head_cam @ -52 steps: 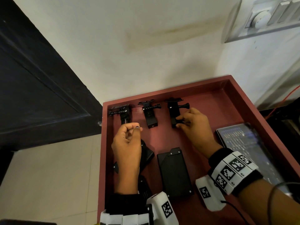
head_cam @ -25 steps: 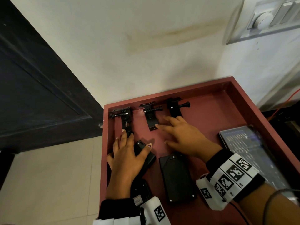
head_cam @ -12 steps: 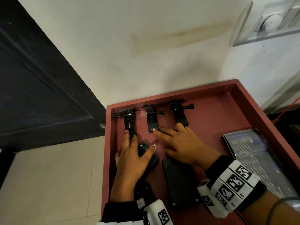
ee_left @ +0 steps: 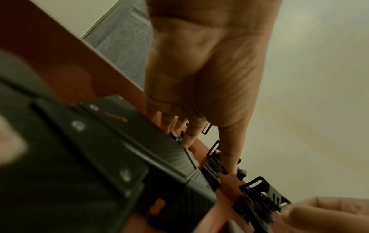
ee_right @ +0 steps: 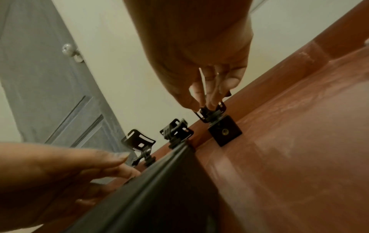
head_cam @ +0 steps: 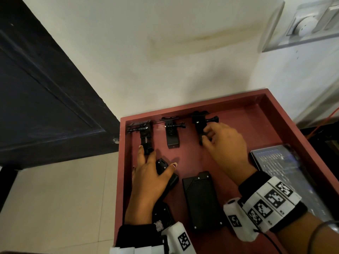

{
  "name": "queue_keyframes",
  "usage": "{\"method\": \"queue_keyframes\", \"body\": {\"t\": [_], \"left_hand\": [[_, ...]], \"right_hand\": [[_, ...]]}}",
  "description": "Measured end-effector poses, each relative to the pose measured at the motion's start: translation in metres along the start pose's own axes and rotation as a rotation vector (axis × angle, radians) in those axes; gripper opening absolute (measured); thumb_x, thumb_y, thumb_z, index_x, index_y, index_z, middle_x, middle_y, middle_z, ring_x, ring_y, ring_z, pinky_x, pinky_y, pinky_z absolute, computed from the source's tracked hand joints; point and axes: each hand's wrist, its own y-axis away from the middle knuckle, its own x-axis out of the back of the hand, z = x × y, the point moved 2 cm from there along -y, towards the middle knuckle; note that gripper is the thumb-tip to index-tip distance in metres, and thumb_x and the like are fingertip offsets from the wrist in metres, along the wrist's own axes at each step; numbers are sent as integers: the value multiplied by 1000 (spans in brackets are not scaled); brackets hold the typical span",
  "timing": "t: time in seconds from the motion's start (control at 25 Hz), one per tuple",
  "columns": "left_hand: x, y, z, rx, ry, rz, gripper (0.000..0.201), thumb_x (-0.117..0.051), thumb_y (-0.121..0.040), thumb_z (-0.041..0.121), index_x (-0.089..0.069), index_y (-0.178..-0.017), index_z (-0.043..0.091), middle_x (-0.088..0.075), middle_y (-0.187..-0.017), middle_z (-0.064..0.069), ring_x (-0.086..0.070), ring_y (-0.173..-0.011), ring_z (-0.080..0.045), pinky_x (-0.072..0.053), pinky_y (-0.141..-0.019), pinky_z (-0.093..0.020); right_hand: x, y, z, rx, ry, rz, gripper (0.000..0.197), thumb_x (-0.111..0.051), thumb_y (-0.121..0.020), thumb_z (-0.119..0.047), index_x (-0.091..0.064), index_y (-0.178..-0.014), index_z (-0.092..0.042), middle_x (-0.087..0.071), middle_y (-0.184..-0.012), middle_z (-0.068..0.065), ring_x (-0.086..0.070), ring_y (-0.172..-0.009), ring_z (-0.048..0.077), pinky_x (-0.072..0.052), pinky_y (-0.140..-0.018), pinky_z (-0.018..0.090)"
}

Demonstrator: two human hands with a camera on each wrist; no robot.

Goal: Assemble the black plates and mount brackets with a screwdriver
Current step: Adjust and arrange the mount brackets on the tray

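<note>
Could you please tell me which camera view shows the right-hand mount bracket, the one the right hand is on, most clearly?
The right wrist view: the right-hand mount bracket shows sharply, the right hand pinching its top. The head view half hides it behind fingers; the left wrist view blurs it.

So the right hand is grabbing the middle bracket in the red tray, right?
Not quite. The right hand grips the rightmost bracket in the red tray, not the middle bracket, which lies untouched. The head view shows this.
</note>
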Motion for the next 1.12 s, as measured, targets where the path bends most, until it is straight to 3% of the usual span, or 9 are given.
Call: {"method": "queue_keyframes", "body": {"t": [0.12,0.2,0.32,0.4,0.52,0.6,0.72,0.96,1.12], "left_hand": [[10,9,-1,-24,10,-42,67,-65,-89,32,-34,-148,24,-2,-161,2,-22,-145,-24,-24,-117,-35],[20,17,-4,-13,-6,-67,57,-61,-93,20,-38,-145,20,-20,-155,-4,-34,-138,-23,-30,-109,-28],[36,32,-8,-6,-23,-70,54,-59,-94,14,-40,-144,17,-36,-148,-5,-41,-133,-22,-33,-106,-29],[42,46,-7,1,-27,-80,60,-63,-91,14,-38,-146,18,-38,-147,-5,-42,-132,-22,-35,-106,-30],[39,69,-7,61,-64,-116,80,-72,-84,24,-28,-149,20,-38,-146,-7,-43,-131,-25,-37,-107,-33],[30,84,-8,151,-194,-81,93,-75,-78,42,-20,-149,19,-35,-144,-11,-43,-129,-29,-41,-105,-38],[10,97,-10,231,-317,-23,103,-66,-77,61,-8,-150,18,-27,-144,-11,-41,-130,-32,-43,-100,-42],[1,73,-6,268,-387,108,69,-62,-84,53,-37,-131,9,-34,-127,-11,-54,-110,-27,-45,-74,-32],[7,63,-1,303,-488,135,71,-66,-74,65,-51,-118,11,-45,-120,-6,-58,-105,-22,-38,-68,-30]], "right_hand": [[1,-2,8,-96,74,-154,23,-63,-88,-24,-65,-109,-16,-60,-110,4,-63,-90,26,-51,-74,34],[7,1,7,-113,51,-137,21,-62,-87,-25,-66,-107,-19,-60,-109,2,-63,-89,25,-51,-75,33],[31,12,3,-112,8,-191,25,-65,-82,-29,-63,-107,-25,-64,-104,-3,-63,-90,19,-53,-78,34],[42,35,-3,-47,47,-526,56,-71,-79,-38,-49,-129,-29,-55,-126,-4,-58,-106,16,-51,-89,36],[41,89,-12,44,130,-883,114,-78,-67,-53,-2,-150,-33,-8,-157,-6,-29,-137,22,-39,-107,40],[31,116,-14,59,222,-873,127,-79,-63,-56,15,-147,-39,15,-157,-7,-21,-140,25,-39,-106,42],[19,126,-19,57,292,-768,119,-75,-69,-52,16,-146,-42,28,-154,-4,-22,-136,27,-44,-98,41],[16,109,-19,121,330,-734,105,-76,-67,-49,-10,-147,-34,4,-156,-13,-34,-129,24,-48,-87,38],[22,94,-5,94,315,-726,106,-80,-64,-43,-13,-145,-35,-3,-153,-14,-38,-126,23,-49,-80,37]]}}
